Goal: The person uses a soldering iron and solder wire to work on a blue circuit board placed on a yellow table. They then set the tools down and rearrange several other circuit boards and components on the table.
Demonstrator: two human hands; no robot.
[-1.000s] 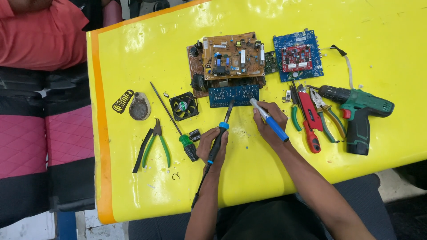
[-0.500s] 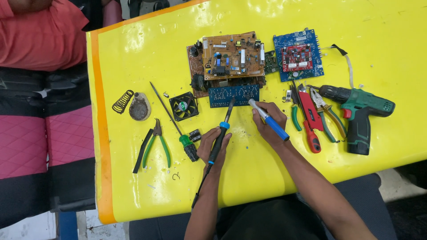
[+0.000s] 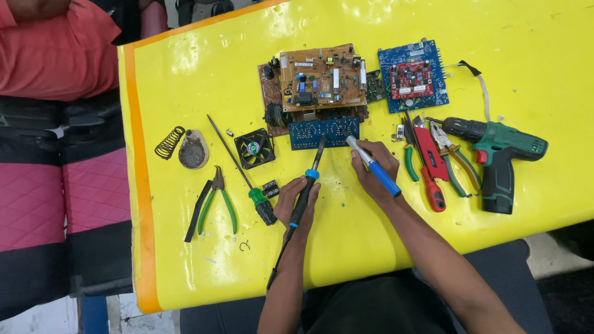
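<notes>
My left hand (image 3: 296, 199) grips a soldering iron (image 3: 307, 185) with a black and blue handle, its tip resting on a dark blue circuit board (image 3: 323, 133). My right hand (image 3: 373, 170) holds a blue and grey desoldering pump (image 3: 373, 167), its nozzle pointing at the right part of the same board. Both tool tips sit close together on that board. The iron's cord trails off the table's near edge.
Brown circuit boards (image 3: 318, 80) and a blue and red board (image 3: 413, 75) lie behind. A green drill (image 3: 498, 154), pliers (image 3: 453, 159) and a red cutter (image 3: 429, 162) lie right. A fan (image 3: 254, 148), screwdriver (image 3: 241, 170), green pliers (image 3: 213, 201) and iron stand (image 3: 184, 147) lie left. A seated person (image 3: 55, 52) is at left.
</notes>
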